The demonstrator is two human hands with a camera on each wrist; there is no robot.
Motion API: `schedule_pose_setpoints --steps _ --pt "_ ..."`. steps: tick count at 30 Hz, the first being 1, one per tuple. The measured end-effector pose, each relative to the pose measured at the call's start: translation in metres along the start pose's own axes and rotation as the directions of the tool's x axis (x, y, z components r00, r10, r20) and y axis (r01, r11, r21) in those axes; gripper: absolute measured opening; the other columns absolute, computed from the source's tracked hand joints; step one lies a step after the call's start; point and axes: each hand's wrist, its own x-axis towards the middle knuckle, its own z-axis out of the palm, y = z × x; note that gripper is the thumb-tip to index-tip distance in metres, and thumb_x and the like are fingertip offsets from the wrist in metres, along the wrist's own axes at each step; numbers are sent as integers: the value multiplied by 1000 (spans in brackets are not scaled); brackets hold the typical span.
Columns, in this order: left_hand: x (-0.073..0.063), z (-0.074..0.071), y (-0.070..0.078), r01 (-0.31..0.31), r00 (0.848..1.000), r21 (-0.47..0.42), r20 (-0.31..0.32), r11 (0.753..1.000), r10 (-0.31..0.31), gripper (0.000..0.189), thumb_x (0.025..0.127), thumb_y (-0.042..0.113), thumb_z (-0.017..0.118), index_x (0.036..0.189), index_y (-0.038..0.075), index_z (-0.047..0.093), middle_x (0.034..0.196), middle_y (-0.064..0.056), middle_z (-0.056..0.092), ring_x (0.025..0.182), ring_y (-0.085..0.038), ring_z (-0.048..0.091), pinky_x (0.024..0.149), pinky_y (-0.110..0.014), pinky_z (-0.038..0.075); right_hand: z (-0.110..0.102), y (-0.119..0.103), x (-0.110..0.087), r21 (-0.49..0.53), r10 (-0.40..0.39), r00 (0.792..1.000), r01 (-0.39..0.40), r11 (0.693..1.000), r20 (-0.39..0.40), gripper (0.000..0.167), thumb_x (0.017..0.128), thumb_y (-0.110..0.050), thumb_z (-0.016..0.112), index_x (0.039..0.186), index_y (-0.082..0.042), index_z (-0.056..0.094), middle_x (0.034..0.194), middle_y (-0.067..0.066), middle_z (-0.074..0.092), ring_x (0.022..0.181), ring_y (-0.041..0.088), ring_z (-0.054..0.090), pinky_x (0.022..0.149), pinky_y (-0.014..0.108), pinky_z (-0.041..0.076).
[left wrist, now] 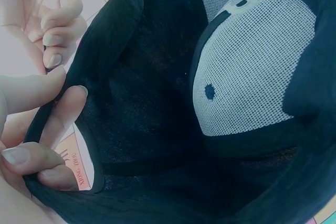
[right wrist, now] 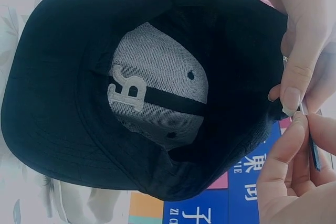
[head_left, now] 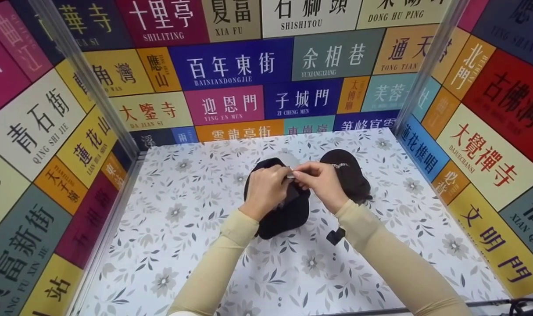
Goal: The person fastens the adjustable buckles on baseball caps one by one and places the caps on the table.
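Note:
A black cap (head_left: 288,221) stands on its side with its brim towards me and its hollow showing. Inside are white mesh panels (left wrist: 252,61) and, in the right wrist view, pale stitching of a letter (right wrist: 128,88). My left hand (head_left: 266,186) grips the cap's back edge beside the cut-out, thumb and fingers round the band (left wrist: 42,121). With thumb and fingertips my right hand (head_left: 321,180) pinches a narrow dark strap (right wrist: 315,153) at that edge, right at the left fingertips. Part of the strap is hidden by the fingers.
A dark brown cap (head_left: 345,173) with white lettering lies just right of my right hand. The table (head_left: 174,245) has a leaf and flower pattern. Colourful panels with place names (head_left: 231,66) stand at the back and both sides. A black piece (head_left: 335,237) hangs at my right cuff.

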Motion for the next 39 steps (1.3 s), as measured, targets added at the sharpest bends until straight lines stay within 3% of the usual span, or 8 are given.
schedule_pose_setpoints --steps 5,11,18,25,30,32,39 --pt "2 0 1 -5 1000 4 -1 1000 5 7 86 20 78 90 16 76 79 3 69 56 -19 61 52 -34 49 -2 -1 0 -5 -16 1000 16 1000 -3 24 89 -20 78 101 0 75 89 20 70 80 44 64 63 30 55" --pt "-2 1 2 -9 1000 -20 -24 1000 9 7 83 18 79 89 16 76 77 4 67 56 -18 61 52 -34 48 -2 1 -2 -7 -10 1000 10 1000 4 24 89 -19 78 103 1 75 88 20 70 73 25 65 64 29 55" --pt "-5 2 2 -8 1000 -17 -12 1000 7 7 84 19 79 90 17 76 77 4 66 57 -19 61 52 -35 47 -2 0 -6 4 25 1000 -25 1000 -9 22 90 -13 77 104 4 74 90 22 70 80 41 65 64 29 55" --pt "-4 1 2 -22 1000 -12 -17 1000 22 11 83 18 80 92 15 76 80 3 67 60 -19 63 54 -34 48 0 -24 -14 5 6 1000 -6 1000 16 20 91 -5 72 104 11 71 90 25 69 75 30 66 64 30 55" --pt "-4 0 1 -27 1000 -12 -16 1000 27 10 82 17 80 91 16 75 79 3 66 60 -20 63 54 -35 48 -3 -17 -12 6 -6 1000 6 1000 17 19 91 -4 73 104 10 71 89 26 69 81 48 63 64 30 55" --pt "-4 0 1 -27 1000 -10 -15 1000 27 10 82 17 79 91 16 75 79 3 66 60 -20 63 54 -36 48 -5 -11 -9 5 0 1000 0 1000 10 19 91 -5 73 104 9 72 90 26 69 82 50 62 64 31 55" --pt "-2 -2 2 -27 1000 -22 -16 999 27 11 80 14 80 90 15 75 78 2 66 60 -21 63 55 -36 49 -8 -2 -7 10 -18 1000 18 1000 -16 22 89 -14 78 103 3 74 88 22 70 72 23 64 63 29 54"
